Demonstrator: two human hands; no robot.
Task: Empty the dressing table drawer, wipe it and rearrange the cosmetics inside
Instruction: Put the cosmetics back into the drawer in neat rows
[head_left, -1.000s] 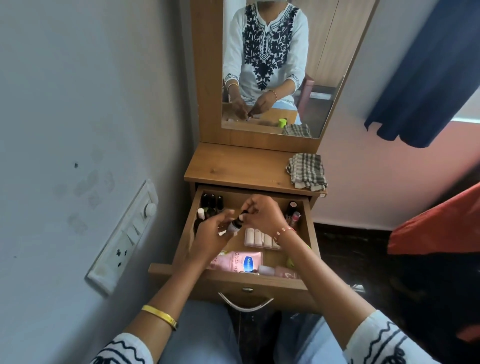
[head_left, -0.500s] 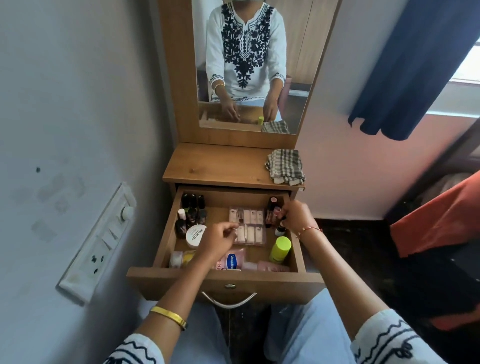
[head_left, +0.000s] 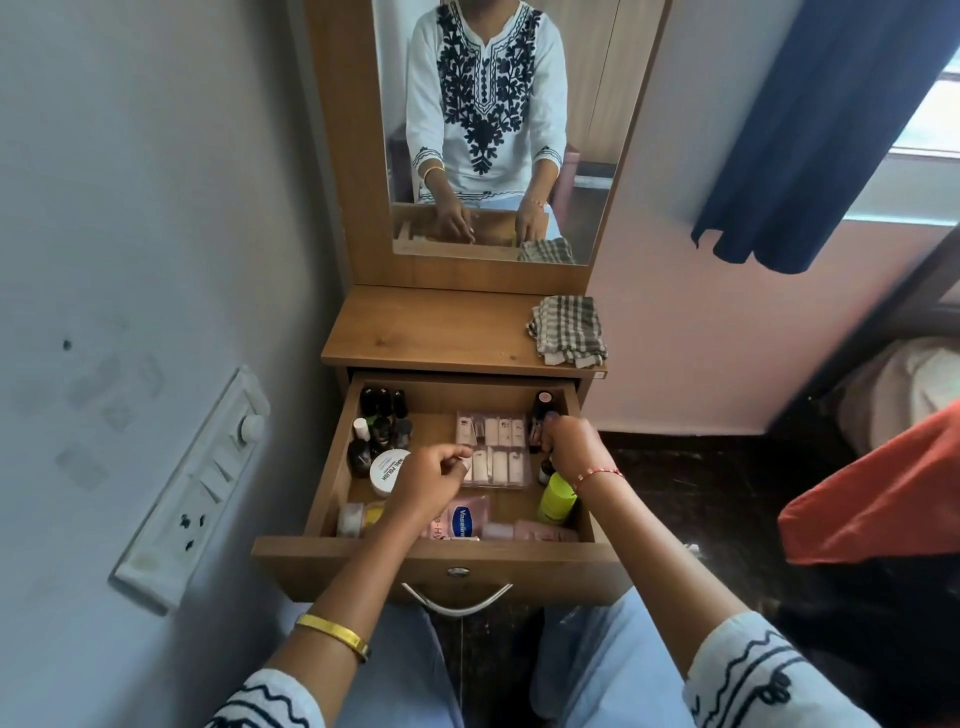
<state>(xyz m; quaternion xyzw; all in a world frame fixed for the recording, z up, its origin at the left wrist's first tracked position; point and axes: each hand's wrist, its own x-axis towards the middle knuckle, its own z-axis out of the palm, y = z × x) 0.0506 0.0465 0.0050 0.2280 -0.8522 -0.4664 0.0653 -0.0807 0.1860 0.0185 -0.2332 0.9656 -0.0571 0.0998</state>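
The pulled-out wooden drawer (head_left: 441, 558) lies open under both hands, its front edge nearest the person. The left hand (head_left: 428, 480) hovers over the drawer's middle with fingers curled loosely, holding nothing visible. The right hand (head_left: 571, 449) is curled round a small dark bottle (head_left: 543, 421) close to the right wall. Between the hands lies a clear tray of pale tubes (head_left: 493, 447). Left of the left hand sit a white round jar (head_left: 387, 470) and dark nail-polish bottles (head_left: 382, 421); below the right wrist stands a lime-green capped bottle (head_left: 556, 499). A pink Vaseline tube (head_left: 465, 519) lies along the front. Beyond the hands, a checked folded cloth (head_left: 569, 330) rests at the wooden worktop (head_left: 431, 330)'s right edge.
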